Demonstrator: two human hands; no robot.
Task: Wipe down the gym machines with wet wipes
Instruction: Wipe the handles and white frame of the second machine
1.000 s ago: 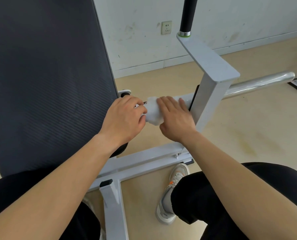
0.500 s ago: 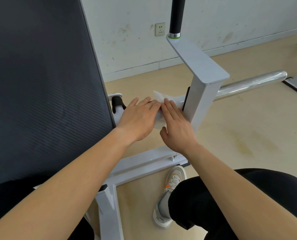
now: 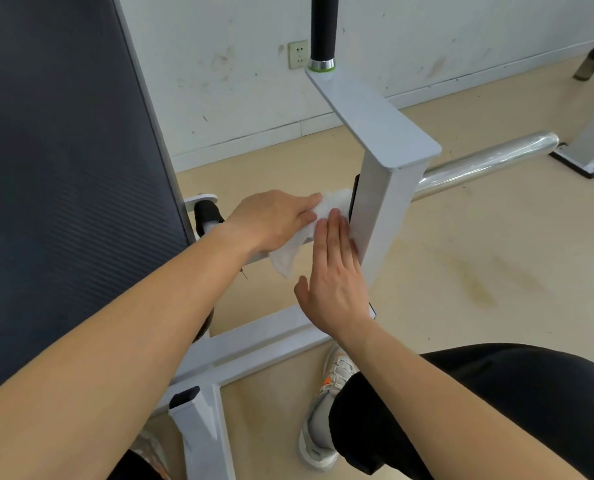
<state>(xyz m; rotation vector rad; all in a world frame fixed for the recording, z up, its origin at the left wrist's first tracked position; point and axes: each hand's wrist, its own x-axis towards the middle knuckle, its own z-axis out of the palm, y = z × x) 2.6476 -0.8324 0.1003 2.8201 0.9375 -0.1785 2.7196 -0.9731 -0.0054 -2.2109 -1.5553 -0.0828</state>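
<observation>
Beside the upright [image 3: 375, 209], a wet wipe [image 3: 288, 254] is gripped by the left hand [image 3: 271, 218] and touched by the flat, straight-fingered right hand [image 3: 337, 282]; firm strokes are advised.

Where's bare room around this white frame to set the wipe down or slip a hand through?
Free: the beige floor right of the white square upright post, up to the chrome tube; also the floor gap just beyond the white base beam. Crowded: against the post, where left hand, right hand and white wet wipe meet.
</observation>
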